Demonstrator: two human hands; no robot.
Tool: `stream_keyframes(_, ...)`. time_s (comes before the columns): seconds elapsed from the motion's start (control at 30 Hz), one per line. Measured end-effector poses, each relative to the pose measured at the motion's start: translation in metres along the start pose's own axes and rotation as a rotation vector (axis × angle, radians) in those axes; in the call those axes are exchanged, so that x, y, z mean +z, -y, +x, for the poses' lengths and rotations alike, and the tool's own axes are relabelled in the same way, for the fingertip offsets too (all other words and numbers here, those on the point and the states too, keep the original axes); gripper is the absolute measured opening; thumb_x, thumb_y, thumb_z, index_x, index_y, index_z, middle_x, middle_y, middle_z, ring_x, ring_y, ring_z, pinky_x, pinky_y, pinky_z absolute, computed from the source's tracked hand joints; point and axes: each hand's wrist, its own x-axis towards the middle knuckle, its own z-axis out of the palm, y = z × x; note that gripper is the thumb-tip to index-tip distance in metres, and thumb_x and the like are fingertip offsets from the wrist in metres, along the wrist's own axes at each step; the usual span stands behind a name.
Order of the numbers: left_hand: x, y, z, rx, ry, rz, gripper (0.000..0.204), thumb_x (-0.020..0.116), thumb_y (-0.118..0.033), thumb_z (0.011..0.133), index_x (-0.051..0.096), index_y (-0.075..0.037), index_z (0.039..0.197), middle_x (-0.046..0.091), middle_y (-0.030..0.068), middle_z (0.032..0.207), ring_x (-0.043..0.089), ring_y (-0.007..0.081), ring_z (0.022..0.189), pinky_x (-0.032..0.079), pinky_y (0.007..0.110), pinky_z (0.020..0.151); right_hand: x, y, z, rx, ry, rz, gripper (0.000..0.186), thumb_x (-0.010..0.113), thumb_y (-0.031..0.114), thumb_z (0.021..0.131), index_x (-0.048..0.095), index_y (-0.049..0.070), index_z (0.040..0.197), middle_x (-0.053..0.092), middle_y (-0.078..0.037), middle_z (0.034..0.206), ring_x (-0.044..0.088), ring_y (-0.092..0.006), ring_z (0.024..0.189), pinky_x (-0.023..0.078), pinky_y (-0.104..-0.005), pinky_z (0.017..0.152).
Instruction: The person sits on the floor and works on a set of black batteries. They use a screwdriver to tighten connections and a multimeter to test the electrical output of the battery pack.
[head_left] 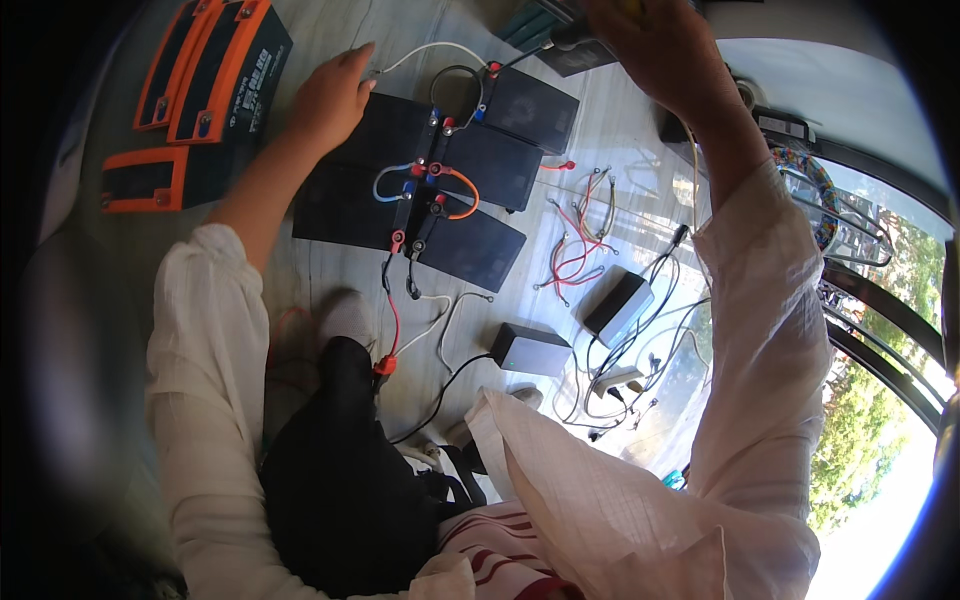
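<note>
The pale floor (325,28) carries the work: a cluster of black battery blocks (490,165) at upper centre of the frame, partly linked by short jumpers, with orange-edged batteries (215,80) standing apart at upper left. The step in hand is judged to be fastening a connection at the cluster's topmost block; the next move calls for the tool to be kept in line with the fastener and the lead's free end clear of other terminals. Both arms reach up the frame, the left from lower left, the right along the right side, bent inward at the top. The right hand (645,45), cut by the upper edge, appears wrapped around a dark driver-like tool (572,35); its fingers are largely hidden. The left hand (332,97) is palm down at upper left of the cluster, forefinger extended and thumb apart from it. A white lead (430,45) arches from the topmost block to just beside that thumb; whether it is pinched cannot be told. The tool's slim shaft points towards a red-capped terminal (493,68); contact cannot be confirmed.
</note>
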Motion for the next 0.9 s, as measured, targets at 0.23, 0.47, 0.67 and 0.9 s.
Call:
stream_keyframes(0.23, 0.033, 0.004, 0.022, -0.044, 0.208, -0.073, 0.022, 0.056, -0.025, 0.094, 0.058, -0.010, 0.109, 0.066, 0.0145, 0.088, 0.063, 0.0348, 0.086, 0.049, 0.046, 0.075, -0.004, 0.005, -0.003, 0.005, 0.028, -0.050, 0.026, 0.064, 0.024, 0.087, 0.055, 0.000, 0.092, 0.062, -0.018, 0.078, 0.063, -0.0327, 0.074, 0.048, -0.0408, 0.066)
stream_keyframes(0.47, 0.019, -0.029, 0.016, -0.120, -0.008, -0.151, 0.022, 0.052, -0.027, 0.096, 0.061, -0.007, 0.095, 0.065, 0.0120, 0.082, 0.063, 0.0344, 0.083, 0.048, 0.044, 0.069, 0.011, 0.000, -0.009, -0.148, -0.200, -0.019, 0.027, 0.063, 0.026, 0.088, 0.056, 0.000, 0.092, 0.063, -0.017, 0.077, 0.064, -0.0314, 0.072, 0.049, -0.0396, 0.065)
stream_keyframes(0.67, 0.016, -0.016, 0.010, -0.195, 0.212, -0.296, 0.028, 0.049, -0.030, 0.098, 0.064, -0.007, 0.100, 0.067, 0.0109, 0.086, 0.064, 0.0289, 0.083, 0.049, 0.038, 0.072, -0.005, -0.008, 0.003, -0.088, 0.013, -0.063, 0.029, 0.064, 0.025, 0.085, 0.056, 0.000, 0.096, 0.063, -0.019, 0.080, 0.064, -0.0346, 0.075, 0.049, -0.0405, 0.066)
stream_keyframes(0.9, 0.018, -0.006, 0.007, -0.231, 0.256, -0.420, 0.030, 0.055, -0.036, 0.093, 0.068, -0.010, 0.100, 0.068, 0.0113, 0.085, 0.064, 0.0298, 0.080, 0.048, 0.038, 0.071, -0.009, 0.016, 0.004, 0.078, 0.027, -0.091, 0.032, 0.064, 0.022, 0.082, 0.052, 0.000, 0.103, 0.062, -0.022, 0.085, 0.064, -0.0377, 0.081, 0.050, -0.0428, 0.069)
